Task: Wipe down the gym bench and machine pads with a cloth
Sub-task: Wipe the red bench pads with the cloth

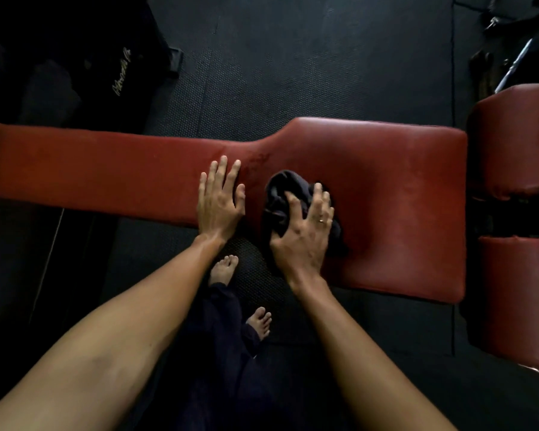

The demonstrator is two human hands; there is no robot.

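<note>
A long red padded gym bench (386, 188) runs across the view, narrow on the left and wider on the right. A dark bunched cloth (282, 194) lies on the wide part near the narrowing. My right hand (305, 234) lies on top of the cloth, its fingers curled into the folds and gripping it against the pad. My left hand (220, 202) rests flat on the bench just left of the cloth, fingers straight and spread, holding nothing.
Two more red pads, an upper pad (517, 141) and a lower pad (517, 300), stand at the right edge, separated from the bench by a dark gap. Black rubber floor mat (293, 63) surrounds everything. My bare feet (259, 321) stand below the bench. Dark equipment (84, 66) sits at upper left.
</note>
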